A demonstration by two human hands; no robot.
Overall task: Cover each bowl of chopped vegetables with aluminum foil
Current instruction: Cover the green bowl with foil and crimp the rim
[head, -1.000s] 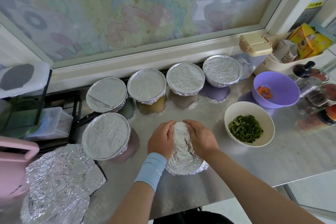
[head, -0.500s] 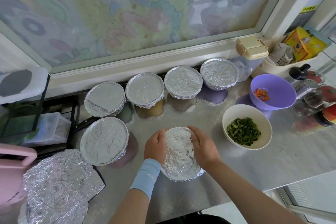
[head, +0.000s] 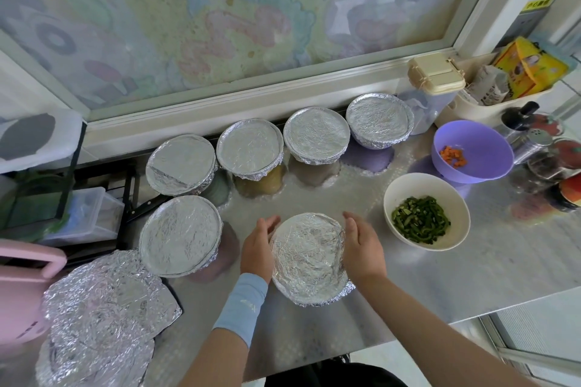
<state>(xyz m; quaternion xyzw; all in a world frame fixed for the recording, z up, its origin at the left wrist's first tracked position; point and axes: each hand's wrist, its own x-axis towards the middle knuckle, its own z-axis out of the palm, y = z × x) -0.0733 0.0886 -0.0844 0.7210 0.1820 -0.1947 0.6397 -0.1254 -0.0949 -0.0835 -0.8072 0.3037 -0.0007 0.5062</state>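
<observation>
A foil-covered bowl (head: 308,258) stands on the steel counter (head: 471,276) in front of me. My left hand (head: 256,250) lies against its left rim and my right hand (head: 361,250) against its right rim, fingers fairly straight, cupping the sides. Several other foil-covered bowls stand behind: one at the left (head: 179,243) and a row along the window sill (head: 250,149). A white bowl of chopped greens (head: 426,210) and a purple bowl with diced carrot (head: 473,151) stand uncovered at the right. Crumpled loose foil sheets (head: 100,320) lie at the lower left.
A pink appliance (head: 22,286) sits at the far left edge. A clear container with a beige lid (head: 435,75), a cream tub of packets (head: 503,85) and shakers and jars (head: 534,148) crowd the right back corner. The counter's front edge runs close below the bowl.
Both hands slid from the top middle of the foil outward to the bowl's sides, leaving the foil top exposed and flattened.
</observation>
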